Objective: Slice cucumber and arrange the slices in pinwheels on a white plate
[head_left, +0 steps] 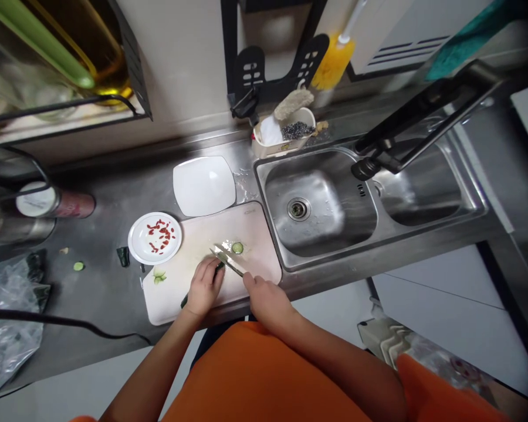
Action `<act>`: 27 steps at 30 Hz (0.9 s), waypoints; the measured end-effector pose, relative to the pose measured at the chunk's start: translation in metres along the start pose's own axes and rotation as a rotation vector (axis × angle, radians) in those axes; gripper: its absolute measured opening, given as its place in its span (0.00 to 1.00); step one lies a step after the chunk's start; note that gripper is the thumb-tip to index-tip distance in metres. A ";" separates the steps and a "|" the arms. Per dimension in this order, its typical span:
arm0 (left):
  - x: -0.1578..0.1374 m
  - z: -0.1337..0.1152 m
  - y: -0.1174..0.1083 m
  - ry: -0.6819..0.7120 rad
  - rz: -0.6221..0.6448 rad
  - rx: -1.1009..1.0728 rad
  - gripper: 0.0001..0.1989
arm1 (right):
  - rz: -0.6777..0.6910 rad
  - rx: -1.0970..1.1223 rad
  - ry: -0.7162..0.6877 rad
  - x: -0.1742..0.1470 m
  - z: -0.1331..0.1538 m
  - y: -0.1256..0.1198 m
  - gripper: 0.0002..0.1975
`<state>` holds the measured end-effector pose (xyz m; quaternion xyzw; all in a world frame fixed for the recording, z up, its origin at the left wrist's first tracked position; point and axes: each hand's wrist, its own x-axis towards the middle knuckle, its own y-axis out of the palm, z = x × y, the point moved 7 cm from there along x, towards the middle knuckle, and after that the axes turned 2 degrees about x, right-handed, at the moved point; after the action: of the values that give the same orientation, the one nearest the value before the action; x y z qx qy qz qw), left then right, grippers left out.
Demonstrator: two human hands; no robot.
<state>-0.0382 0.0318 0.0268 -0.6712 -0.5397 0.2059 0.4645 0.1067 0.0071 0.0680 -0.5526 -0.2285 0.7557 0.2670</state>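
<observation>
The metal surface [101, 287] spans the frame, with a sink [334, 214] right of centre. Left of it, a pale cutting board [261, 255] lies at the centre, below a white square dish [203, 186]. The right hand [267, 298] grips a knife [232, 265] by its handle, the blade pointing up and left. The left hand [205, 287] clasps a dark green cucumber [184, 301] on the board, mostly hidden beneath the fingers. Its long axis seems to run lower left to upper right, the blade crossing near its upper end, just beside a round slice [237, 248].
</observation>
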 end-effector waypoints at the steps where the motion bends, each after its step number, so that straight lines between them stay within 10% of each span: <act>1: 0.000 0.000 0.000 0.002 -0.003 0.006 0.12 | 0.002 0.002 0.000 -0.001 0.000 0.000 0.17; 27: 0.002 -0.001 -0.001 0.003 -0.007 -0.004 0.12 | -0.021 0.011 -0.007 0.002 0.003 0.002 0.14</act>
<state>-0.0372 0.0327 0.0283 -0.6706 -0.5418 0.2020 0.4647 0.1032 0.0069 0.0656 -0.5461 -0.2313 0.7560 0.2771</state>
